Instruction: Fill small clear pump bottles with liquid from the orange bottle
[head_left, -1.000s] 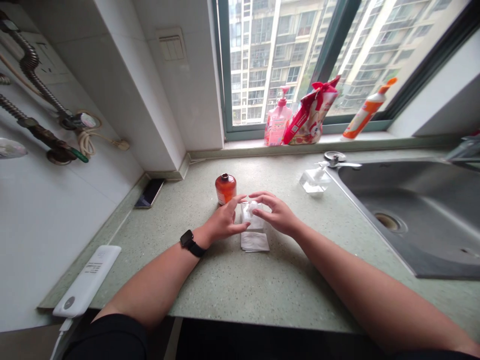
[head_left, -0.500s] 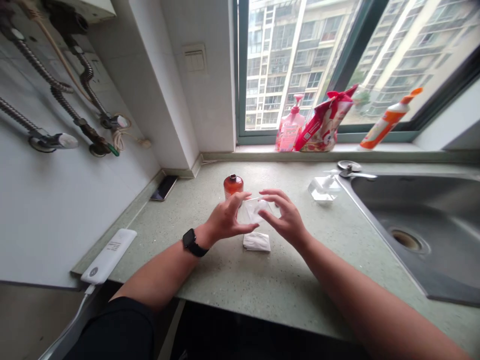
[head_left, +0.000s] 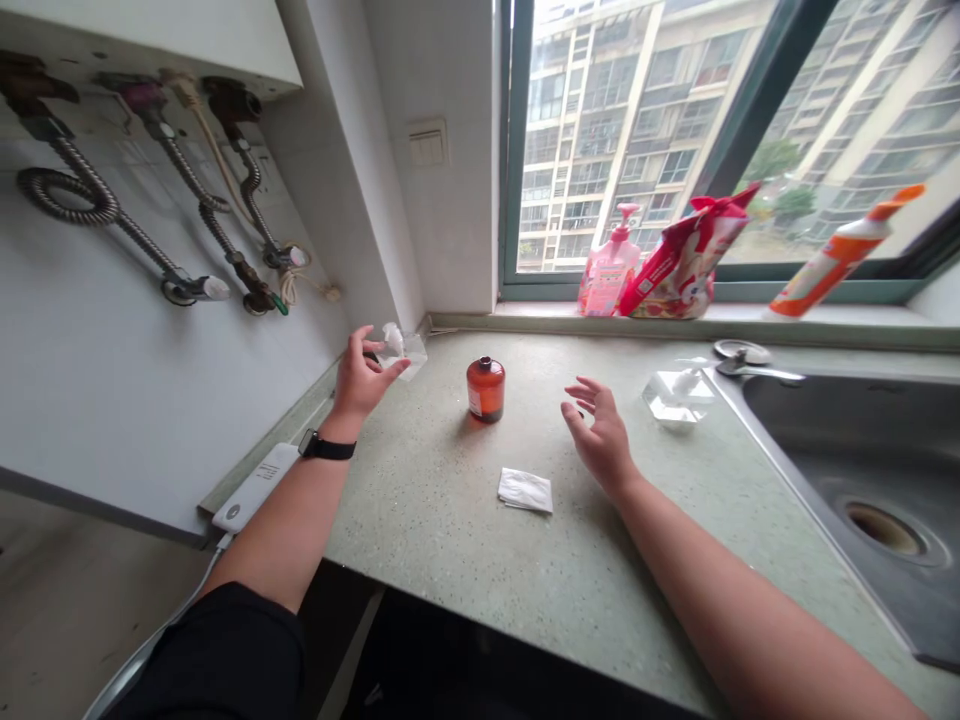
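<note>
My left hand (head_left: 361, 375) is at the far left of the counter, thumb and fingers closed round a small clear, angular object (head_left: 409, 357) with a whitish part on top. Its exact kind I cannot make out. My right hand (head_left: 598, 428) hovers over the counter, fingers apart, holding nothing. A small dark thing beside its thumb is mostly hidden. Between the hands stands an amber bottle (head_left: 486, 390) with an uncapped neck and a pale label. In front of it lies a folded white tissue (head_left: 525, 490).
A clear faceted pump bottle (head_left: 679, 400) stands beside the sink (head_left: 847, 450) and tap (head_left: 757, 368). On the windowsill are a pink pump bottle (head_left: 609, 275), a red pouch (head_left: 679, 265) and an orange-white bottle (head_left: 829, 262). A white power strip (head_left: 259, 487) lies at left, below hoses.
My left hand has carried the clear object leftward and back, away from the middle. My right hand has come off it and moved right, and the view has turned slightly left.
</note>
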